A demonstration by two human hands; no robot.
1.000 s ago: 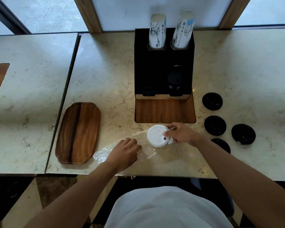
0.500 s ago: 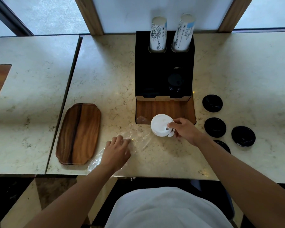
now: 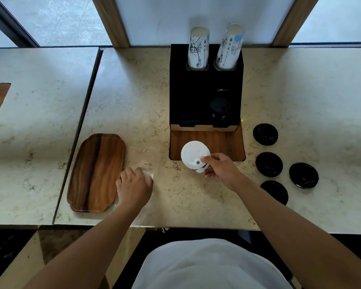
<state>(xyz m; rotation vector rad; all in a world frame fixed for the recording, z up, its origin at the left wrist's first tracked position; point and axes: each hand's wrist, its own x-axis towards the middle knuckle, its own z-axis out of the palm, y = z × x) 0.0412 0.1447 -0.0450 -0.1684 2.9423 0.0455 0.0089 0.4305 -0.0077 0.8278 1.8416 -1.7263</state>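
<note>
The cup holder (image 3: pixel 205 97) stands behind the lid (image 3: pixel 194 153), the tray (image 3: pixel 96 172) to its left, loose lids (image 3: pixel 269 163) right.

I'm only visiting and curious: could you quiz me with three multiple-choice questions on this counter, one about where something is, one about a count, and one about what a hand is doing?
1. Where does the wooden tray lie?
A) just left of the left hand
B) right of the right hand
C) between the two hands

2. How many black lids lie loose on the counter?
A) two
B) four
C) six

3. What is the right hand doing?
A) resting flat on the counter
B) pinching a white lid
C) hanging empty

Answers: 1 A, the tray's edge sits beside the left hand. 2 B, four dark discs show, one partly behind the right forearm. 3 B, thumb and fingers clasp the lid's rim.
</note>
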